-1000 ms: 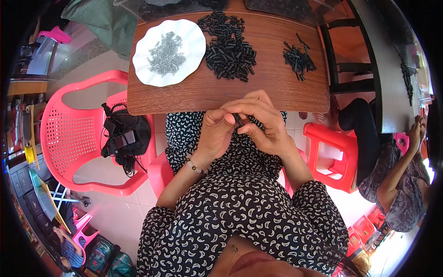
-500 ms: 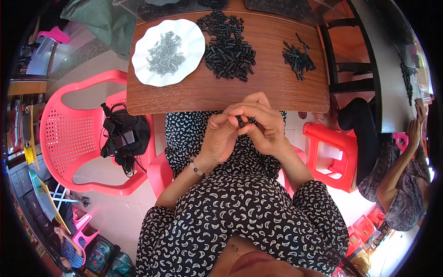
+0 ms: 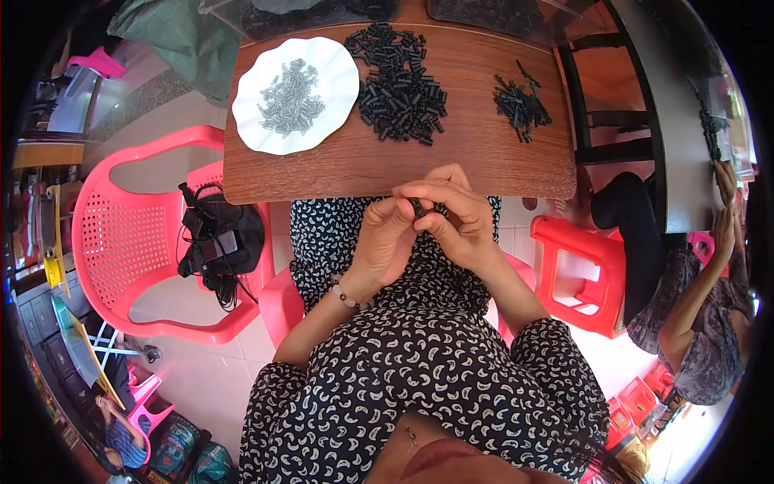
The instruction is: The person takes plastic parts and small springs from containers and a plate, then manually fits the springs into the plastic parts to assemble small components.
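Just off the near edge of the brown wooden table (image 3: 322, 179), both my hands meet over my lap. A small black plastic piece (image 3: 418, 207) is pinched between them, partly covered by the fingers. My left hand (image 3: 384, 239) grips it with thumb and forefinger, and my right hand (image 3: 461, 219) closes on it from the other side. On the table, a white scalloped plate (image 3: 337, 71) carries a heap of small metal springs (image 3: 292, 98). Right of it lies a pile of short black tubes (image 3: 401, 101). Farther right is a smaller heap of thin black pieces (image 3: 522, 109).
Clear bins (image 3: 322, 18) of black parts line the table's far side. A pink chair (image 3: 121, 234) with a black bag (image 3: 219, 246) stands left, a red stool (image 3: 576, 278) right. At a dark table (image 3: 681, 121) on the right, another person's hands (image 3: 726, 218) handle black pieces.
My fingers shift slightly around the black piece, which shows a little more upright between them. At the right, the other person's hands have moved apart.
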`<state>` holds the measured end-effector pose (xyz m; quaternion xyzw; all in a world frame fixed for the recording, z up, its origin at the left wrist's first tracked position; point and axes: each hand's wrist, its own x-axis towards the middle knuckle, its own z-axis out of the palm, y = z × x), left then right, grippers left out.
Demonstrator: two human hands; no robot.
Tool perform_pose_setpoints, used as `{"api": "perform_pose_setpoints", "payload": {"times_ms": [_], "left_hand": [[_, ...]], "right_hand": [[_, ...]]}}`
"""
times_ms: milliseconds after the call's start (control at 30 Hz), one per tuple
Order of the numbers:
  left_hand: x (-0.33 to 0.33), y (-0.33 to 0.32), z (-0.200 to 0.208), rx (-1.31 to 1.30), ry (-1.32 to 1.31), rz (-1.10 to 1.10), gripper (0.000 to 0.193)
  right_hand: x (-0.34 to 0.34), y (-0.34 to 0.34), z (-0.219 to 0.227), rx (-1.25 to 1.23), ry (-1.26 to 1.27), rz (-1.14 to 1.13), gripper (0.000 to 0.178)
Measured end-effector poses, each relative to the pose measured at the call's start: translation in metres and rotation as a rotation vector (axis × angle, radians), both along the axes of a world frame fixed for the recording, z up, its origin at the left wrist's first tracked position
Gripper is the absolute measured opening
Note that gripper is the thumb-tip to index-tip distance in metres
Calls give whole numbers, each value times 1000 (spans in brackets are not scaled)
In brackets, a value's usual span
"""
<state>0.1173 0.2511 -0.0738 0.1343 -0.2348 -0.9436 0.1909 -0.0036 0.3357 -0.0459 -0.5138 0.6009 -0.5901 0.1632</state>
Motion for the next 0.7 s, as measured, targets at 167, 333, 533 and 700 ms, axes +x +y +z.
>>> {"api": "perform_pose_setpoints", "payload": {"times_ms": [167, 333, 533, 700], "left_hand": [[-5, -6, -4, 15, 51, -24, 29], [-9, -10, -4, -76, 51, 32, 30], [-12, -11, -5, -73, 23, 26, 30], [-14, -11, -11, -99, 16, 45, 29]], "right_hand": [[3, 1, -1, -5, -190, -44, 51], [-2, 9, -8, 15, -264, -88, 52], [-10, 8, -3, 45, 48, -113, 39], [-5, 2, 0, 21, 25, -164, 25]]}}
